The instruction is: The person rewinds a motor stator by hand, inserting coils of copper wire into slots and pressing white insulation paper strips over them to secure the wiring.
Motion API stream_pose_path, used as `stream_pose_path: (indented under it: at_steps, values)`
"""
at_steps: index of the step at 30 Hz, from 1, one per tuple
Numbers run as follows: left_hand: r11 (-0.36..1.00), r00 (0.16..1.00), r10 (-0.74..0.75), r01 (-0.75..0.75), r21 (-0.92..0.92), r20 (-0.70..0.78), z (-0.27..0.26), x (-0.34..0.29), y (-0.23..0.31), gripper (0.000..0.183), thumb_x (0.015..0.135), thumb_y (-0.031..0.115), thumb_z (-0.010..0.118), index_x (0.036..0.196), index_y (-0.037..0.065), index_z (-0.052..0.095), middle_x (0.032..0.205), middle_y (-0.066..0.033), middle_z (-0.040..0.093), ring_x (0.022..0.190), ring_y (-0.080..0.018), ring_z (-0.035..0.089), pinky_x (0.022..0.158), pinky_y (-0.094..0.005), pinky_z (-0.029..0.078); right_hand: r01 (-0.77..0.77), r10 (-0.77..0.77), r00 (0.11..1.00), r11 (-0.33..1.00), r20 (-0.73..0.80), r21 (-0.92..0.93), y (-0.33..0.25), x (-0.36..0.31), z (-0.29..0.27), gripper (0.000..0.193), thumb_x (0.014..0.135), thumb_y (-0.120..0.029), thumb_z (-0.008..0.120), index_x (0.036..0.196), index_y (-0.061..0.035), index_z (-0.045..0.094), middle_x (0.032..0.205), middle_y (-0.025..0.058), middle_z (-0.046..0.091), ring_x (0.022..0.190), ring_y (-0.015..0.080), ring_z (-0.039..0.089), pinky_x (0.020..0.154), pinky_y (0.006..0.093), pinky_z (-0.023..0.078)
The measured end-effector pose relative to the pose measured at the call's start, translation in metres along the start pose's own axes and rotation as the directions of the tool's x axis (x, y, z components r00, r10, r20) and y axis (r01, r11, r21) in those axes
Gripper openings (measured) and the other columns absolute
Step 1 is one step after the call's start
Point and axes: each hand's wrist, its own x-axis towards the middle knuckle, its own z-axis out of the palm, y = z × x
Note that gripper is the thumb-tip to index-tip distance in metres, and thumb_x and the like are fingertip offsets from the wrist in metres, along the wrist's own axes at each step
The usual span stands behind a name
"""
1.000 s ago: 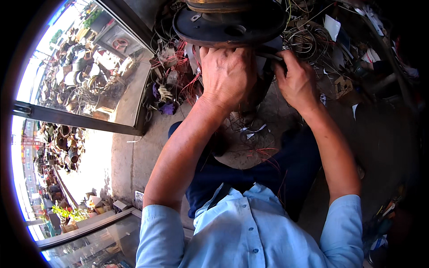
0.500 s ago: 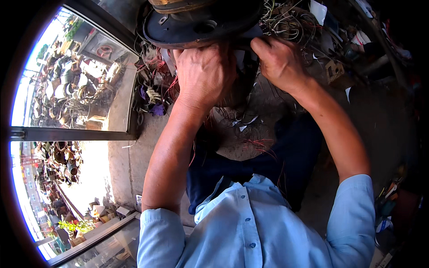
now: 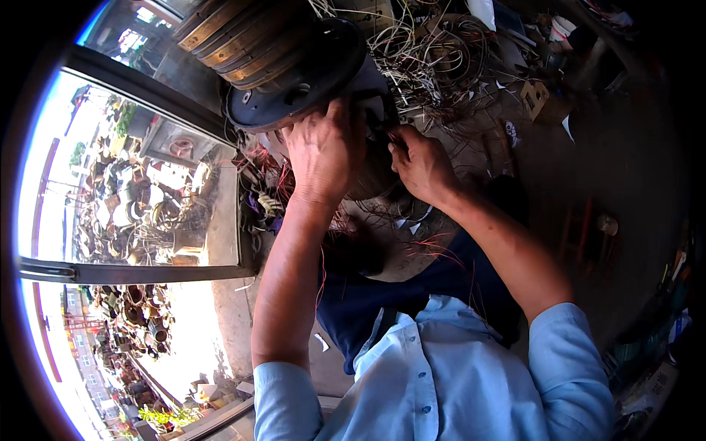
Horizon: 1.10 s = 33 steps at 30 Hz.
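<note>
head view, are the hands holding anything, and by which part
Cannot tell: the left hand is at the black disc, fingertips hidden; the right hand is curled, anything in it lost in shadow.

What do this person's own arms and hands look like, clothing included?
The left hand and right hand wear no gloves, and the forearms are bare, with no watch showing. The elbow-length sleeves are light blue, matching the buttoned shirt.

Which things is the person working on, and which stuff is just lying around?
Part of the job:
black disc
brown ringed part next to it
left hand, at the disc's rim
right hand, close by

Seemingly just lying about:
tangled wires
tan box
white scrap
</note>
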Motion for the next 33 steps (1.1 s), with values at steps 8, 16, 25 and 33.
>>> stream_pose_path:
  at_steps: [8,16,25,33]
  values:
    - [0.989,0.992,-0.112,0.117,-0.095,0.061,0.017,0.01,-0.006,0.036,0.088,0.029,0.075,0.117,0.009,0.07,0.105,-0.0183,0.071,0.099,-0.0407,0.068,0.087,-0.0519,0.052,-0.14,0.149,0.986,0.982,-0.071,0.126,-0.059,-0.018,0.005,0.02,0.098,-0.011,0.057,0.112,0.0022,0.062,0.093,0.026,0.071,0.085,0.0452,0.07,0.074,0.0509,0.054]
    - [0.97,0.986,-0.111,0.08,0.228,0.123,0.015,0.031,0.018,0.08,0.077,0.048,0.085,0.139,0.005,0.059,0.131,-0.0226,0.063,0.114,-0.0416,0.064,0.091,-0.0501,0.053,0.114,-0.121,0.958,0.993,-0.259,-0.042,-0.038,-0.038,0.024,0.026,0.095,-0.012,0.064,0.12,-0.0041,0.058,0.085,0.0208,0.07,0.07,0.0425,0.069,0.061,0.0498,0.055]
    - [0.998,0.996,-0.01,0.015,-0.056,0.093,0.009,0.008,-0.01,0.036,0.092,0.035,0.073,0.112,0.005,0.071,0.099,-0.0222,0.072,0.089,-0.0444,0.07,0.075,-0.0511,0.055,-0.119,0.165,0.983,0.914,-0.086,0.388,-0.076,0.025,-0.001,0.023,0.098,-0.02,0.056,0.093,0.0015,0.064,0.081,0.0236,0.069,0.076,0.0423,0.07,0.071,0.0499,0.057]
    - [0.982,0.982,-0.178,0.181,-0.061,0.055,0.006,-0.01,-0.006,0.037,0.101,0.022,0.06,0.133,0.002,0.064,0.118,-0.0244,0.069,0.111,-0.0437,0.063,0.096,-0.0499,0.048,0.142,-0.134,0.961,0.99,0.24,-0.015,-0.068,-0.002,-0.055,0.031,0.096,-0.019,0.066,0.121,-0.0022,0.062,0.086,0.0242,0.07,0.077,0.0399,0.071,0.072,0.0488,0.058]
